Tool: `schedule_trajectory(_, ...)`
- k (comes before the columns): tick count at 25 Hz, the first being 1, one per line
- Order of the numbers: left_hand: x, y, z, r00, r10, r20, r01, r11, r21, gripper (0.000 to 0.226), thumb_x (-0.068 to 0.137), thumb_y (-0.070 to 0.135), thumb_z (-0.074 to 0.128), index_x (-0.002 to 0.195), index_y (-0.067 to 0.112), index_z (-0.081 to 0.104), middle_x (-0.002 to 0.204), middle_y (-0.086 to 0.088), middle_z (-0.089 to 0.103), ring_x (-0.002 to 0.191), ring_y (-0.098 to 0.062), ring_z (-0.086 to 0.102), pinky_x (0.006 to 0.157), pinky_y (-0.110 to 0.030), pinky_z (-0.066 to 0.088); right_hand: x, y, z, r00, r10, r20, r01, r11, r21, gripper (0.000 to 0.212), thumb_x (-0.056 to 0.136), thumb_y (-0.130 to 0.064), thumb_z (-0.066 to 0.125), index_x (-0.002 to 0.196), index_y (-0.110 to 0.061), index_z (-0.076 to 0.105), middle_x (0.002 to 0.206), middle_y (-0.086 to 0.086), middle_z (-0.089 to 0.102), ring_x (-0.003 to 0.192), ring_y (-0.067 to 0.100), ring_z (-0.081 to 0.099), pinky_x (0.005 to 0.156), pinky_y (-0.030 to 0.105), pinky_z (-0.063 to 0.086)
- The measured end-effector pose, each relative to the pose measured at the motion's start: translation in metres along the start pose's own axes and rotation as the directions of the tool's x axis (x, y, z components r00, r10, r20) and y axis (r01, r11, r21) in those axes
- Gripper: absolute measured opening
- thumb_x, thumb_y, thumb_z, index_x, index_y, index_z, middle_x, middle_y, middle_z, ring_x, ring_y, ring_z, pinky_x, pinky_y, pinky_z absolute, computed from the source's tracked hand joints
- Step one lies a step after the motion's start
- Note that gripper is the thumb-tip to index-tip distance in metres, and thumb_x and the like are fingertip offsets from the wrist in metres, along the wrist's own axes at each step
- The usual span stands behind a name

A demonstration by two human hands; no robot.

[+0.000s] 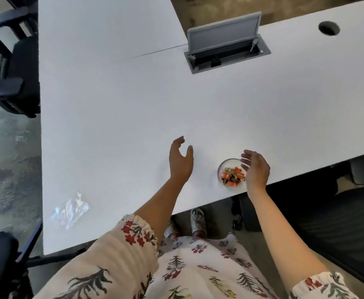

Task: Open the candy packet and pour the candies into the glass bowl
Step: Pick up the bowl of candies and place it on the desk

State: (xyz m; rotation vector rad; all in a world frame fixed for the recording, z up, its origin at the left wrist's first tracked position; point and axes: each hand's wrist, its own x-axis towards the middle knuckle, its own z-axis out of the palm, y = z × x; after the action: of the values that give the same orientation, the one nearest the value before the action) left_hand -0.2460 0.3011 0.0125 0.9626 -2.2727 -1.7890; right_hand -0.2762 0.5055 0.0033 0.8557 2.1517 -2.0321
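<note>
A small glass bowl [224,166] stands near the front edge of the white table [120,100]. Several orange and dark wrapped candies [232,176] lie in it. My right hand [256,168] hovers just right of the bowl, over its rim, fingers apart and holding nothing. To the left of the bowl, my left hand [180,161] is raised above the table with fingers spread and nothing in it. A clear, flat plastic candy packet [69,211] lies on the table near the front left corner, well apart from both hands.
A grey cable box with its lid raised [224,37] sits in the table at the back. A round cable hole [329,28] is at the far right. Black office chairs stand at the left [6,67] and right [338,216].
</note>
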Motion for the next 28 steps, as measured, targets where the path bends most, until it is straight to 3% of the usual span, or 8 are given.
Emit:
schedule_trajectory(4,-0.009,0.008,0.038,0.988,-0.065,0.139,0.070,0.997,-0.033,0.041,0.107,0.024,0.050,0.147,0.017,0.050,0.148,0.001,0.057,0.139,-0.014,0.049,0.109,-0.024,0.036,0.016,0.011,-0.024,0.997,0.003,-0.082,-0.002,1.000,0.014,0.032,0.100,-0.022,0.043,0.094,-0.019,0.074,0.093,-0.001,0.075,0.089,0.014,0.070,0.079,0.029,0.055)
schedule_trajectory(7,-0.013,0.009,0.056,0.963,-0.155,0.219,0.175,0.981,-0.077,0.040,0.110,0.033,0.043,0.145,0.017,0.055,0.148,0.002,0.057,0.132,-0.011,0.050,0.114,-0.029,0.037,0.021,0.027,-0.031,0.993,0.046,-0.108,-0.044,0.999,0.020,0.033,0.105,-0.025,0.042,0.103,-0.016,0.074,0.102,0.000,0.075,0.099,0.015,0.069,0.095,0.031,0.053)
schedule_trajectory(10,-0.019,0.005,0.070,0.931,-0.228,0.287,0.284,0.943,-0.174,0.050,0.112,0.043,0.030,0.137,0.015,0.063,0.144,-0.001,0.062,0.136,-0.016,0.050,0.120,-0.036,0.031,0.018,0.042,-0.032,0.984,0.158,-0.084,-0.147,0.982,0.122,0.042,0.110,-0.036,0.035,0.111,-0.015,0.071,0.113,0.002,0.074,0.113,0.016,0.067,0.108,0.031,0.047)
schedule_trajectory(14,-0.026,-0.011,0.087,0.885,-0.323,0.336,0.418,0.869,-0.265,0.068,0.111,0.052,0.016,0.135,0.012,0.065,0.142,-0.007,0.064,0.140,-0.022,0.051,0.125,-0.042,0.025,0.017,0.058,-0.030,0.959,0.283,-0.013,-0.271,0.928,0.254,0.054,0.111,-0.044,0.026,0.112,-0.017,0.073,0.117,0.002,0.074,0.119,0.019,0.066,0.108,0.034,0.048)
schedule_trajectory(18,-0.028,-0.023,0.099,0.817,-0.420,0.394,0.558,0.748,-0.359,0.079,0.107,0.061,0.015,0.131,0.006,0.066,0.131,-0.014,0.070,0.125,-0.027,0.062,0.106,-0.035,0.047,0.013,0.070,-0.023,0.935,0.348,0.065,-0.351,0.889,0.294,0.043,0.109,-0.037,0.040,0.135,-0.013,0.065,0.131,0.004,0.068,0.123,0.025,0.064,0.108,0.042,0.050)
schedule_trajectory(20,-0.031,-0.024,0.103,0.790,-0.440,0.427,0.597,0.711,-0.371,0.079,0.106,0.064,0.015,0.127,0.008,0.066,0.122,-0.011,0.072,0.116,-0.026,0.065,0.090,-0.030,0.052,0.011,0.070,-0.020,0.933,0.352,0.070,-0.356,0.883,0.306,0.048,0.109,-0.040,0.036,0.129,-0.011,0.069,0.124,0.007,0.073,0.121,0.027,0.065,0.107,0.043,0.051)
schedule_trajectory(22,-0.033,-0.025,0.106,0.774,-0.440,0.455,0.612,0.704,-0.360,0.080,0.105,0.066,0.013,0.128,0.010,0.065,0.120,-0.008,0.072,0.115,-0.025,0.066,0.088,-0.031,0.052,0.009,0.070,-0.017,0.930,0.360,0.073,-0.364,0.873,0.325,0.056,0.110,-0.042,0.029,0.115,-0.013,0.076,0.125,0.011,0.072,0.123,0.029,0.063,0.109,0.045,0.049)
schedule_trajectory(28,-0.037,-0.018,0.109,0.773,-0.424,0.472,0.608,0.707,-0.361,0.081,0.104,0.067,0.013,0.127,0.009,0.065,0.126,-0.011,0.071,0.108,-0.022,0.066,0.089,-0.032,0.053,0.004,0.063,-0.011,0.931,0.351,0.100,-0.360,0.838,0.410,0.051,0.110,-0.034,0.028,0.116,-0.010,0.073,0.130,0.013,0.070,0.128,0.032,0.060,0.115,0.048,0.044)
